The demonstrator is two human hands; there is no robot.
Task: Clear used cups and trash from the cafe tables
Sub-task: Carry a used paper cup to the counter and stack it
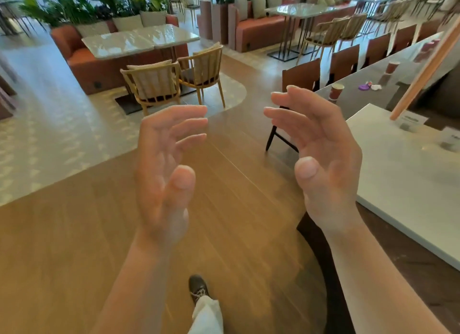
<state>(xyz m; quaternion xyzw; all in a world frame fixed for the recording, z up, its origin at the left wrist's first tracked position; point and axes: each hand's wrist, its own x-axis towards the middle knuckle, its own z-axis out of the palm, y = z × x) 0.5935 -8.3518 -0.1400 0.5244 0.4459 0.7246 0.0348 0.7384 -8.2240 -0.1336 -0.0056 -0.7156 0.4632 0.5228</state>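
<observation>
Underfoot: we stand on wood boards (236,209) that run ahead in a curve; pale patterned tile (49,139) lies to our left.
On our right: a grey table (356,102) stretches away from us, with a row of brown chairs (302,76) drawn up along its left side.
Cups: the near cup (336,91), red paper, stands upright by the left edge at the table's close end. The far cup (392,66) stands upright further down, well apart from it.
Trash: between the two cups lie a purple lid (364,86) and, just beside it, a crumpled white scrap (376,86) (too blurred for us to say of what).
Closer in: a white counter (410,196) sits on our right, nearer than the grey table, with small signs (412,120) on its far part.
Room: ahead on the left is a pale table (139,41) with two wicker chairs (154,84) on our side and a rust sofa (82,62) behind it. Plants (74,2) stand behind the sofa, and more tables and chairs fill the back.
Left: our left hand (161,164) is raised in the air over the boards, palm turned right. Its fingers are spread and gently bent, its thumb is nearest the camera, and it grips nothing.
Right: our right hand (321,147) is raised level with the left, palm turned left. Its fingers are loose and apart, and it holds nothing.
Between them: the hands stand apart, palms facing each other.
Below: a brown laced shoe (198,287) and a white trouser leg (207,316) show between our forearms.
</observation>
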